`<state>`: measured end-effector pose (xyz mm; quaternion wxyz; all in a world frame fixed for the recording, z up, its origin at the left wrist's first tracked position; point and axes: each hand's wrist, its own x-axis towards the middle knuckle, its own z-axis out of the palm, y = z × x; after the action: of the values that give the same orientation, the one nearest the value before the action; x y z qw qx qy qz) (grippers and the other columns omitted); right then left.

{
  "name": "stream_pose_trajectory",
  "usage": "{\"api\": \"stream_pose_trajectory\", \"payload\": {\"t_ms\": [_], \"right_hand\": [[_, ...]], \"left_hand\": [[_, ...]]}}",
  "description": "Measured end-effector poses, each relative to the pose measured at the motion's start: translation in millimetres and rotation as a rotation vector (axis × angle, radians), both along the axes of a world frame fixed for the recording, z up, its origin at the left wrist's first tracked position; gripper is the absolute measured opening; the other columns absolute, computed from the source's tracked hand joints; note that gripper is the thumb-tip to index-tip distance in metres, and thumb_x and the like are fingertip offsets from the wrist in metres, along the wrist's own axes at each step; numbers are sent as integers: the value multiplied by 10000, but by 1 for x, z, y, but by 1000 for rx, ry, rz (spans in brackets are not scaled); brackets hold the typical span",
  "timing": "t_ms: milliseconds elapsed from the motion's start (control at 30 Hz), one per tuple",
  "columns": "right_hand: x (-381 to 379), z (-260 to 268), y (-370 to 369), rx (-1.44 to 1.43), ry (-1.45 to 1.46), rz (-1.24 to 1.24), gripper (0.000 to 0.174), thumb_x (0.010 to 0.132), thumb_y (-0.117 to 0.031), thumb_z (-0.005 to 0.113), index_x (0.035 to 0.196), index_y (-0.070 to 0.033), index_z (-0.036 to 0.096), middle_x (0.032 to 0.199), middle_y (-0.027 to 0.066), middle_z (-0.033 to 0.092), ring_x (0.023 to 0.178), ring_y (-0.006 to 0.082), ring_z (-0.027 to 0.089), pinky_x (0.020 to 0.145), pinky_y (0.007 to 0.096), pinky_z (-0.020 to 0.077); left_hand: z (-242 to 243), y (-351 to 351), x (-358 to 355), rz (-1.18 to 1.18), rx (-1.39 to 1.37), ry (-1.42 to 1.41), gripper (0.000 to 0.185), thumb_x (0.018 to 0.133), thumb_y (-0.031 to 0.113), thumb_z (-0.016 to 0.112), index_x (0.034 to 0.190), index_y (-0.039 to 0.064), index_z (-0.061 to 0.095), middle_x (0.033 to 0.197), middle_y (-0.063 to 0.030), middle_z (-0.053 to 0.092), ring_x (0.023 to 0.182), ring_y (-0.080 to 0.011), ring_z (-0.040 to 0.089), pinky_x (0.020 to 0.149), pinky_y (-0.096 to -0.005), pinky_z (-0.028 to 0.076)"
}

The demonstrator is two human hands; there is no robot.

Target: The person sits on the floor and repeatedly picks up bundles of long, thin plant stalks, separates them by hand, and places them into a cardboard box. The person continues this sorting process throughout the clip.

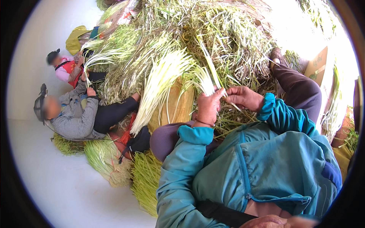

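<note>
My left hand is closed around a small bunch of pale vegetable stalks, whose tips fan out above the thumb. A longer yellow-green stalk stands up from between my two hands. Thumb and forefinger of my right hand pinch a thin stalk close to my left thumb, and its lower end pokes out below. Left of my hands, a large sheaf of trimmed pale stalks lies across a yellowish-brown board or box. My left palm and curled fingers are mostly hidden.
A heap of loose leaves and trimmings spreads beyond my hands. Two people sit along the left, handling stalks. Tied bundles and green stalks lie lower left. A cardboard box stands past my right knee.
</note>
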<state>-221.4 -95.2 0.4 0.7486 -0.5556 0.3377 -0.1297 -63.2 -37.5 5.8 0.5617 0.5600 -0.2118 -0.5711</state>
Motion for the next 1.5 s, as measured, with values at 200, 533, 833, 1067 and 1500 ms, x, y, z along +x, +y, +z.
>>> {"api": "stream_pose_trajectory", "payload": {"t_ms": [200,533,833,1067,1500], "right_hand": [[-3,-34,7,27,-33,-121,194,885,-221,547,782,-70,612,599,-4,540,474,90,452,442,238,348],[-91,-94,-24,-858,1002,695,302,828,-277,573,1039,-60,577,936,114,556,839,268,553,729,378,458],[25,-22,-1,-598,-3,31,266,788,-268,670,880,-25,615,885,101,564,856,235,550,771,345,431],[-33,-70,7,-606,767,681,261,798,-356,572,897,-125,644,940,108,595,829,258,553,763,414,423],[-7,0,7,-830,179,364,759,751,-210,666,1391,-120,267,1342,198,340,1231,353,365,995,416,352]], "left_hand": [[10,2,14,82,-113,7,185,796,136,674,850,63,513,600,23,462,405,-53,360,365,-205,298],[31,1,47,191,-177,-9,207,769,115,695,861,55,520,666,1,514,423,-46,374,358,-192,302],[28,2,25,116,-195,-14,191,782,102,681,871,42,523,658,10,495,425,-46,377,361,-198,296],[44,-1,65,320,-284,32,224,794,90,654,965,60,513,691,-4,502,419,-58,372,365,-198,316],[46,-4,60,220,-245,100,229,790,86,665,935,85,487,643,28,421,436,-63,359,389,-217,317]]}}
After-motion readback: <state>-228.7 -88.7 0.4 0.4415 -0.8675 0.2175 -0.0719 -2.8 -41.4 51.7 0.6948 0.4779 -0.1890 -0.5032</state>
